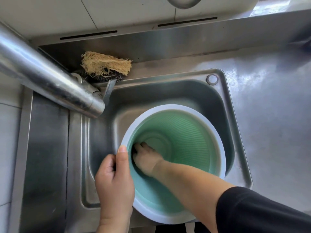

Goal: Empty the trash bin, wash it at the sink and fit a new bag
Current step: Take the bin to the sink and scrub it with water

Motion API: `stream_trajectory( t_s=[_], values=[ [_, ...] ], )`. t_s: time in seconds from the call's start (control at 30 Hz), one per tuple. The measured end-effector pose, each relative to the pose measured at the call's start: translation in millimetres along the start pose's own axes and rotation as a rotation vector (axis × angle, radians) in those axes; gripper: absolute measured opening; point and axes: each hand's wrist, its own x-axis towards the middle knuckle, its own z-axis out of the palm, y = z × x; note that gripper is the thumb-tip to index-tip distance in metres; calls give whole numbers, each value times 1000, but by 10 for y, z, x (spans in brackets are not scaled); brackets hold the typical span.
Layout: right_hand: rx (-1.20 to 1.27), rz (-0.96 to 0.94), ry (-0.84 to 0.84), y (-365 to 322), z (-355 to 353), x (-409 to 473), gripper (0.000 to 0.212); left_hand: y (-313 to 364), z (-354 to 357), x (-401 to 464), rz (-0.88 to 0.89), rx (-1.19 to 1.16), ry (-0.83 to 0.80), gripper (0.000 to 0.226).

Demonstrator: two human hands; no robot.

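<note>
Head view: the trash bin (193,137), green and ribbed inside with a pale rim, stands tilted in the steel sink (168,91), its mouth turned up toward the camera. The left hand (114,180) clamps the near-left rim, thumb lying on top of it and fingers curled around the outside. Just past that grip, the right hand (146,158) reaches deep inside, down against the floor of the bin where it meets the left wall; its fingers are bent around something dark, which I cannot identify, so whether it grasps a scrubber or only presses is unclear. Up and left of the grip the faucet (55,81) hangs over the basin with no water visibly running. Beyond it, a fibrous loofah scrubber (106,64) sits on a dark pad on the back ledge.

The bin looks empty, so emptying appears done. Washing seems underway, at the inside scrub. Rinsing, draining and fitting a new bag remain; no bag is in sight.
</note>
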Motion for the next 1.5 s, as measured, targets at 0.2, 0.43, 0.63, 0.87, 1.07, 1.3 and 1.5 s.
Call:
stream_trajectory(
  t_s=[0.2, 0.43, 0.63, 0.87, 1.07, 1.3, 1.5],
  values=[
    [-253, -44, 126, 505, -135, 230, 48, -147, -28, -53, -48, -57, 32, 71],
    [-575, 340, -57, 646, -134, 65, 43, -140, 103, -66, -50, -87, 28, 60],
    [-523, 246, -501, 471, -142, -327, 40, -55, 169, -96, 47, -59, 1, 52],
    [-70, 301, -467, -85, -660, -801, 41, -13, 123, -63, 29, -12, -15, 49],
    [-98, 93, -454, -254, -1363, -1431, 19, 25, 89, -50, 21, 36, -29, 55],
    [34, 15, 140, -44, -2664, -1517, 17, 66, 98, -9, 34, 72, -8, 58],
    [-275, 153, 618, 618, -3331, -917, 18, 62, 101, 21, 25, 60, -12, 54]
  ],
)
